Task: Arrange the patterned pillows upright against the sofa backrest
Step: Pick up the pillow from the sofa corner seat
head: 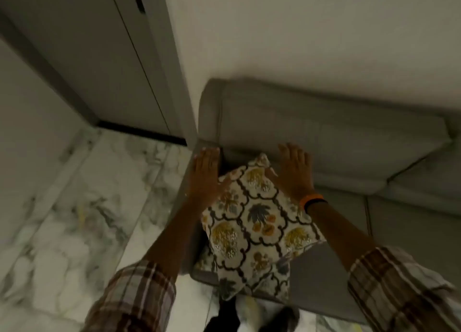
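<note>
While two arms in brown-and-white checked cloth sleeves (134,296) reach fwd, a square soft pillow w/ yellow flower shapes (257,227) sits tipped on a corner btwn them, on the grey sofa seat (324,282). Left hand (207,174) & right hand (295,169) press flat on its sides, fingers straight, spread wide. Orange wristband (310,198) on right. Behind: smooth grey sofa backrest (324,132), white wall (311,32).

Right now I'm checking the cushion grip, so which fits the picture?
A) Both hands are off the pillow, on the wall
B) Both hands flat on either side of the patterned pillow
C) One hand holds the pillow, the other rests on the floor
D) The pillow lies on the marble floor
B: the left hand and the right hand press open-palmed against opposite sides of the patterned pillow, over the grey sofa.
</note>
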